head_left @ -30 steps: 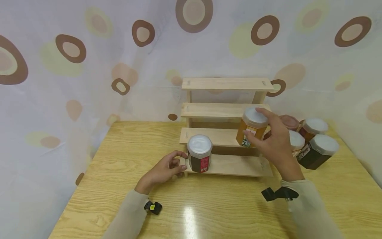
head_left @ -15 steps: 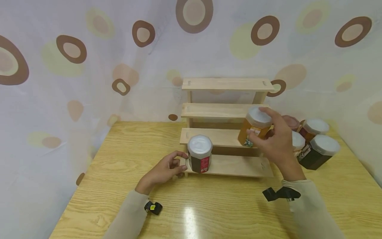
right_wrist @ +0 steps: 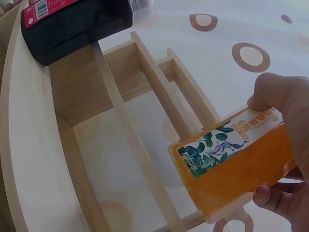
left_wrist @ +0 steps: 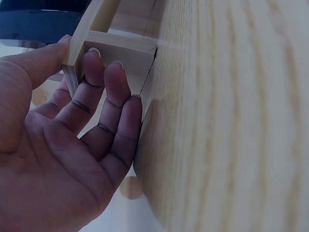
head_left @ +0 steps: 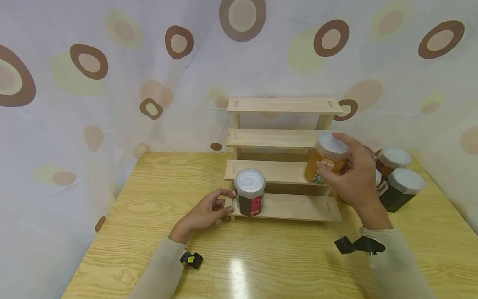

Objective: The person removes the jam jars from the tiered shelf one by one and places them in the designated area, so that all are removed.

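Observation:
A tiered wooden shelf rack [head_left: 295, 207] stands on the table in the head view. My left hand [head_left: 201, 212] grips the left end of its lowest board; in the left wrist view the thumb and fingers [left_wrist: 91, 67] lie on either side of the board end. On that board, near the left end, stands a dark jar [head_left: 249, 195] with a white lid and red label. My right hand [head_left: 354, 172] holds an orange-filled jar [right_wrist: 231, 179] with a leafy label and white lid, in front of the right end of the second board. Whether the jar touches the board, I cannot tell.
To the right of the rack stand several lidded jars, among them a tilted dark jar [head_left: 399, 193] and a brown-orange jar [head_left: 392, 160]; my right hand hides part of the group. The yellow wood-grain table [head_left: 164, 182] meets a patterned cloth backdrop [head_left: 201, 83].
My right hand has moved to the right with the orange-filled jar, covering more of the jars behind. The left hand and the dark jar on the rack have stayed in place.

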Tool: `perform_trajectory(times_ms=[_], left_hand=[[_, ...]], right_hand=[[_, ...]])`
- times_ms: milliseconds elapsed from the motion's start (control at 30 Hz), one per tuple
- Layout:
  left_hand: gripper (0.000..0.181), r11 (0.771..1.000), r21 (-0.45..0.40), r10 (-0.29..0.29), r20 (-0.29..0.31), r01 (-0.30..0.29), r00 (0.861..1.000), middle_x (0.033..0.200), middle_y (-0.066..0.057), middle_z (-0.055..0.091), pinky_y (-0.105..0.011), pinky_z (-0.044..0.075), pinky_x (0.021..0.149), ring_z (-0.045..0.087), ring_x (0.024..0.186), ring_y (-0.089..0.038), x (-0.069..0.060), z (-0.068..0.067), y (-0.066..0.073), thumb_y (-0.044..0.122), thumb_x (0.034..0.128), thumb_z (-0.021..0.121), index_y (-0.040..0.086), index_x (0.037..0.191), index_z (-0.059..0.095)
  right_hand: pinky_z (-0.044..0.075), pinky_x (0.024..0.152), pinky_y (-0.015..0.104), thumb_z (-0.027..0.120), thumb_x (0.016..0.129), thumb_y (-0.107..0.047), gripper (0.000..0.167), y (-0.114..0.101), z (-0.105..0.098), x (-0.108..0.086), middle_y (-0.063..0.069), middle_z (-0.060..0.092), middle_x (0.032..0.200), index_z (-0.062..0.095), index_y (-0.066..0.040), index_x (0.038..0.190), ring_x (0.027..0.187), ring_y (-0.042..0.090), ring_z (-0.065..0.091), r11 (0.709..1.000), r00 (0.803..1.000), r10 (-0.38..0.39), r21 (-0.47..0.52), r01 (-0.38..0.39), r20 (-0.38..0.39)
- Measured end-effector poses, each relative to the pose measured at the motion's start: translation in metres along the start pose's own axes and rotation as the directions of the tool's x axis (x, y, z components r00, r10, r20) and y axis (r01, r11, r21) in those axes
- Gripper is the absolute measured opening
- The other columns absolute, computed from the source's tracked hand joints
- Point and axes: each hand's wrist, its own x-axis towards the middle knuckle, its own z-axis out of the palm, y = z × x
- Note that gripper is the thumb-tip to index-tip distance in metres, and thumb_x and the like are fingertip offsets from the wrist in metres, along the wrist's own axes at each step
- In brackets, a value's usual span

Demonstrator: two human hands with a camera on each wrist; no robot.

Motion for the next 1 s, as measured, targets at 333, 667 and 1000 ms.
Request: perform_trajectory(times_ms=[333,667,1000], left_hand=[[0.033,1.000,0.007,-0.004,0.002,0.004,1.000,0.070,-0.006,0.052,-0.028,0.044,0.062,0.062,0.076,-0.028,0.000,0.000,-0.001,0.007,0.1039,0.063,0.005,0.135,0.053],[0.034,1.000,0.001,-0.010,0.009,0.010,1.000,0.069,-0.005,0.051,-0.025,0.040,0.058,0.060,0.074,-0.029,-0.001,-0.002,0.000,0.008,0.1042,0.062,0.005,0.136,0.052],[0.035,1.000,-0.013,-0.011,0.006,0.011,1.000,0.070,-0.008,0.050,-0.026,0.041,0.060,0.062,0.076,-0.029,0.000,-0.001,-0.002,0.008,0.1041,0.063,0.005,0.137,0.052]], right_hand=[[0.040,0.060,0.009,0.087,0.069,0.006,0.081,0.003,-0.018,-0.005,0.011,0.062,0.124,0.058,-0.008,0.143,0.085,0.005,0.051,0.999,0.999,0.048,-0.007,-0.048,-0.016],[0.039,0.059,0.006,0.086,0.067,0.010,0.081,0.008,-0.039,-0.012,0.003,0.058,0.123,0.059,-0.006,0.142,0.067,-0.001,0.049,0.996,0.996,0.079,-0.034,-0.080,-0.036],[0.039,0.061,0.005,0.082,0.069,0.008,0.079,0.005,-0.061,-0.020,-0.019,0.052,0.123,0.059,-0.007,0.143,0.072,0.000,0.048,0.991,0.992,0.122,-0.058,-0.124,-0.038]])
